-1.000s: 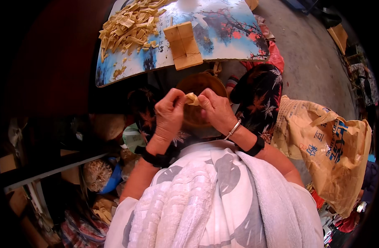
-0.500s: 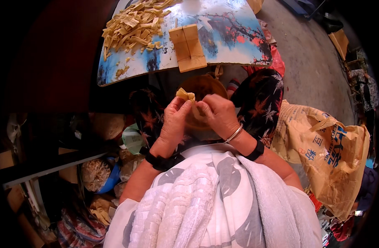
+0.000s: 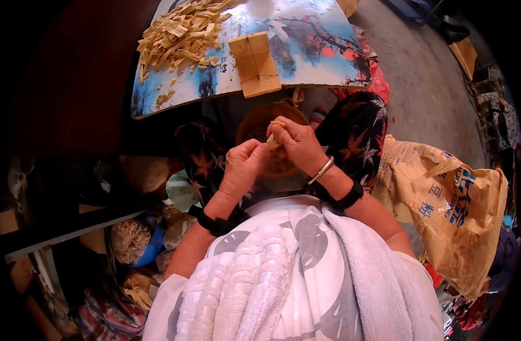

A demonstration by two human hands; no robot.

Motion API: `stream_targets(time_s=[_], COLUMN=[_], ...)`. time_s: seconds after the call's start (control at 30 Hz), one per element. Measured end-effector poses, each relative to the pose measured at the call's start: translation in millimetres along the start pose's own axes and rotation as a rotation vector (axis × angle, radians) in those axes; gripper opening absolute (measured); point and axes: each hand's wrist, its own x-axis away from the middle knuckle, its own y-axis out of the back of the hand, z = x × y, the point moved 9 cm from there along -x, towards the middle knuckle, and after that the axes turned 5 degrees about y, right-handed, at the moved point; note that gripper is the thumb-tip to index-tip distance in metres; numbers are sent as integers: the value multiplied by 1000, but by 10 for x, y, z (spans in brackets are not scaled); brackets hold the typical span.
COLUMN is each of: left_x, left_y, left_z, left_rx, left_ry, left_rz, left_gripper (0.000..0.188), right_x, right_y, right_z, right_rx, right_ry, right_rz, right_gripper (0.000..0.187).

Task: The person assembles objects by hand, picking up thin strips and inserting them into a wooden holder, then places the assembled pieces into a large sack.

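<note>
Between my hands is a short pale yellow strip [image 3: 273,141], folded or bundled, of a dried fibrous look. My right hand [image 3: 300,149] is closed around it, with a bit of the strip sticking out above the thumb. The fingertips of my left hand [image 3: 239,167] are pinched at the strip's lower end. Both hands hover over a brown round basin [image 3: 246,120] between my knees; its contents are dim. Ahead, a heap of similar yellow strips [image 3: 178,40] lies on the left of a painted board [image 3: 306,65].
At the board's near edge sits a small wooden block fixture [image 3: 256,65] with a thin upright pin. A large brown paper sack [image 3: 442,204] stands to my right. On the left are a metal bar [image 3: 73,232], a blue container [image 3: 150,244] and assorted bags.
The strip has passed from the left fingers into the right hand's grip and now points down. My left hand has dropped slightly, its fingertips at the strip's lower end.
</note>
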Motion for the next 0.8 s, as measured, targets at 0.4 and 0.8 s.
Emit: stream_targets(time_s=[0.4,0.8], left_x=[53,-963], left_y=[187,595], left_z=[-108,-1283], left_rx=[76,-415], left_ry=[51,-449], left_rz=[77,-310], left_gripper=[17,17], right_x=[14,-1168], right_y=[-70,588], right_z=[-77,564], right_rx=[-386,244], right_ry=[-285,263], right_rz=[119,-267], right_gripper=[8,24])
